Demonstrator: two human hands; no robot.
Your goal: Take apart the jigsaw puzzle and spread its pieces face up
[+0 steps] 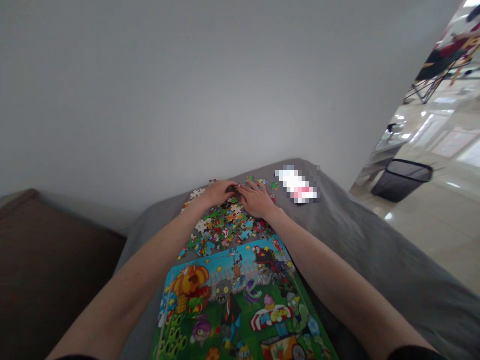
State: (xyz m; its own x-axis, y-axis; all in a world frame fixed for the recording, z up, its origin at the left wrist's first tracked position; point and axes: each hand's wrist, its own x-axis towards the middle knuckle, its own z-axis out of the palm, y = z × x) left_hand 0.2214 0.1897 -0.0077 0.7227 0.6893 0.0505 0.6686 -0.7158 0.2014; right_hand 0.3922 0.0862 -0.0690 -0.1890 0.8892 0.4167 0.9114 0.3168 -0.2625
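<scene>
My left hand (pixel 219 193) is at the far side of a spread of loose jigsaw pieces (pixel 221 227), its fingers curled around a dark puzzle piece (pixel 232 189). My right hand (pixel 259 201) meets it from the other side, fingertips bent together against the same piece. Fine detail between the fingertips is too small to make out. Some loose pieces lie colour side up, others pale side up. Nearer to me, between my forearms, lies a colourful picture board (pixel 232 300) with cartoon zombies, plants and a pumpkin.
A phone (pixel 296 186) with a lit, blurred screen lies right of my right hand on the grey cloth (pixel 345 240). A pale wall (pixel 225 100) rises behind. Brown furniture (pixel 56 270) stands left. At right are a dark bin (pixel 403 180) on a shiny floor and part of another person.
</scene>
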